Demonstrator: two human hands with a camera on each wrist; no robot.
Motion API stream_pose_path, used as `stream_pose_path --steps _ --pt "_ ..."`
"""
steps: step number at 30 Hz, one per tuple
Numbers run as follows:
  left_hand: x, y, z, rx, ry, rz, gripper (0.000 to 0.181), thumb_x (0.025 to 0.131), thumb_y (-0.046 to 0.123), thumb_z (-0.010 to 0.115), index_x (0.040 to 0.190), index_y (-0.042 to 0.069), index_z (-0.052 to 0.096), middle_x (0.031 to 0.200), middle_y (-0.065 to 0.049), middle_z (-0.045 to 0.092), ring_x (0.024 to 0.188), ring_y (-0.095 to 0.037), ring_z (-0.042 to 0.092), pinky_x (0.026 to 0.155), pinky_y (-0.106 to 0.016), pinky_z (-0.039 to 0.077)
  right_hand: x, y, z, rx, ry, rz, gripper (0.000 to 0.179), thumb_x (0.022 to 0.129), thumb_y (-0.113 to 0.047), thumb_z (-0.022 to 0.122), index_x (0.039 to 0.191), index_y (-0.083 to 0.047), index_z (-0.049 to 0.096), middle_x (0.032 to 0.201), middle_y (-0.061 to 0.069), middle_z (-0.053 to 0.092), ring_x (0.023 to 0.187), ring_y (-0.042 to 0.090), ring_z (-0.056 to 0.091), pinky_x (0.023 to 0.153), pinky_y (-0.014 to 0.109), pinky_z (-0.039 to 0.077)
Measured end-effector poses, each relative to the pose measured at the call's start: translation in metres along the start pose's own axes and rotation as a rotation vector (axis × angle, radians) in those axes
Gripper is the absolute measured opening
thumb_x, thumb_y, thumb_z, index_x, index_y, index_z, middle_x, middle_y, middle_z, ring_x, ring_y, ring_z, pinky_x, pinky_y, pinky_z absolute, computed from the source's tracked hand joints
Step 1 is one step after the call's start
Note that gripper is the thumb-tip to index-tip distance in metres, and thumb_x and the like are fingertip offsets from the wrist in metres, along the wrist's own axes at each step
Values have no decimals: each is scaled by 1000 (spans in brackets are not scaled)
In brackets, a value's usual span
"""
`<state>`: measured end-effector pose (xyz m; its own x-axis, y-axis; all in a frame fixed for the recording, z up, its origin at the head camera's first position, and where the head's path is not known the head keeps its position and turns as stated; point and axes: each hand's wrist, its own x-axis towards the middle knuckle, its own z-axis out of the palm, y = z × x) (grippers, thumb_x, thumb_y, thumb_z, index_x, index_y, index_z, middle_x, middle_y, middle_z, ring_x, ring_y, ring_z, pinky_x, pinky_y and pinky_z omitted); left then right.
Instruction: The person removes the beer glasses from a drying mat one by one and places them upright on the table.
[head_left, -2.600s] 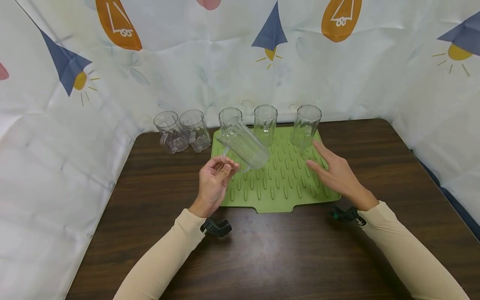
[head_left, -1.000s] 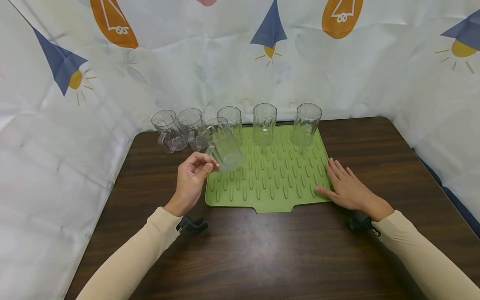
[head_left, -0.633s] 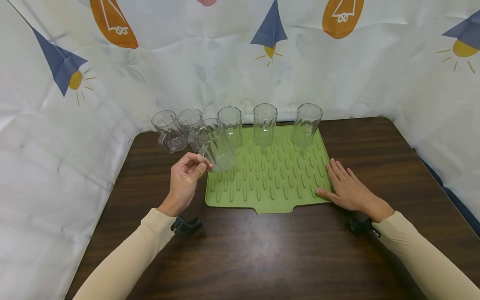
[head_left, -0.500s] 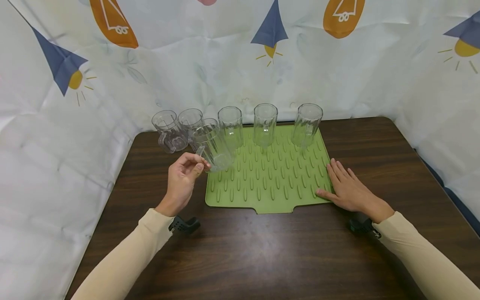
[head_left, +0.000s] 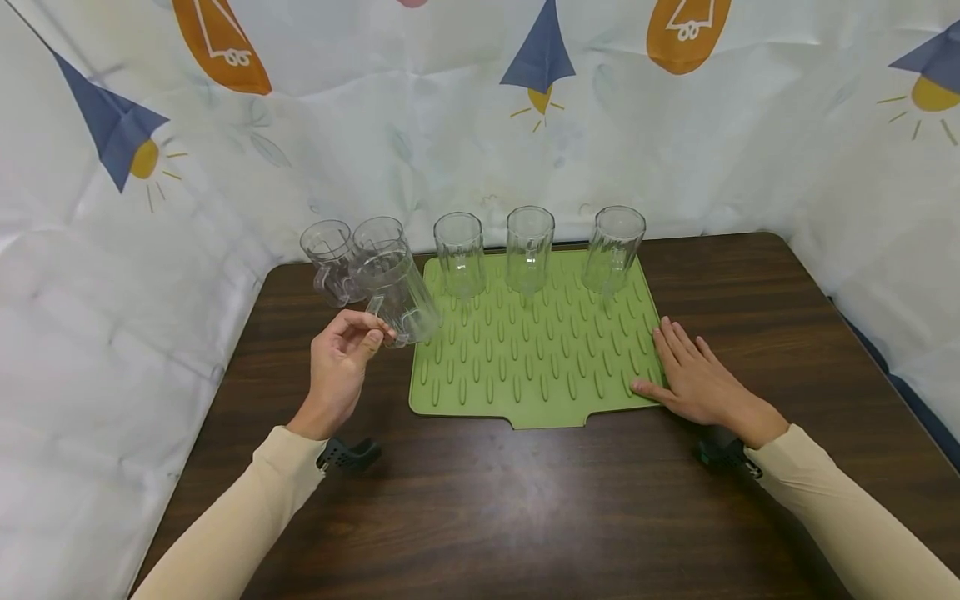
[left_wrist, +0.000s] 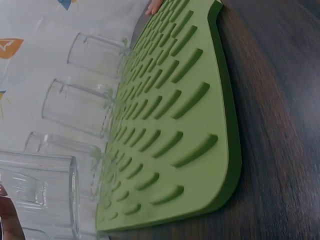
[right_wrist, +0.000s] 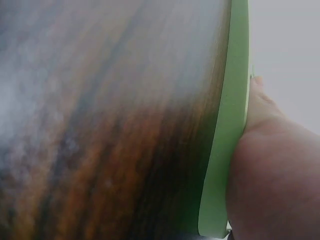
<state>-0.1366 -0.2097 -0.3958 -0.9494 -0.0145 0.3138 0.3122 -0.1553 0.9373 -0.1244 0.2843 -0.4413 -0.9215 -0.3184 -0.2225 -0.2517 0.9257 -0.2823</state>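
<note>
My left hand [head_left: 341, 362] grips the handle of a clear glass mug [head_left: 401, 296], tilted, over the left edge of the green drying mat [head_left: 540, 358]. In the left wrist view the same mug [left_wrist: 40, 195] fills the lower left, with a bit of my fingers [left_wrist: 9, 220] at the edge. My right hand [head_left: 697, 375] lies flat with spread fingers at the mat's right edge, thumb on the mat. The right wrist view shows the mat's side [right_wrist: 225, 130] close beside that hand [right_wrist: 275, 170].
Three clear mugs stand along the mat's back: a left one [head_left: 461, 258], a middle one [head_left: 529, 250] and a right one [head_left: 615, 250]. Two more mugs, an outer one [head_left: 327, 250] and an inner one [head_left: 377, 232], stand on the dark wooden table [head_left: 480, 508] at back left. A patterned curtain [head_left: 420, 125] hangs behind.
My left hand has carried the mug leftward from over the mat's middle to its left edge, its tilt changing. My right hand has come down flat onto the mat's right edge and stayed.
</note>
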Motion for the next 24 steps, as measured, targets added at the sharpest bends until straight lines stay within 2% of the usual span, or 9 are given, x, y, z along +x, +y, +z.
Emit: stream_pose_path --steps 5,15,24 --pt "-2 0 -9 13 43 -5 10 97 -9 62 97 0 62 92 -1 72 87 -10 73 84 -20 61 -1 0 1 -1 3 2 104 101 -65 51 163 5 8 173 28 -3 161 48 3 126 73 7" --pt "-11 0 -32 105 126 -30 5 97 -12 61 100 -12 58 91 -2 71 87 -10 73 85 -19 61 1 -1 1 -12 10 -4 103 101 -65 52 163 6 8 173 28 -2 161 49 5 126 73 8" --pt "-16 -1 -53 132 204 -22 5 95 -16 60 99 -14 58 90 -2 70 84 -10 73 82 -18 61 1 -2 0 -10 2 -3 103 101 -65 51 163 5 8 173 28 -2 161 49 4 126 73 8"
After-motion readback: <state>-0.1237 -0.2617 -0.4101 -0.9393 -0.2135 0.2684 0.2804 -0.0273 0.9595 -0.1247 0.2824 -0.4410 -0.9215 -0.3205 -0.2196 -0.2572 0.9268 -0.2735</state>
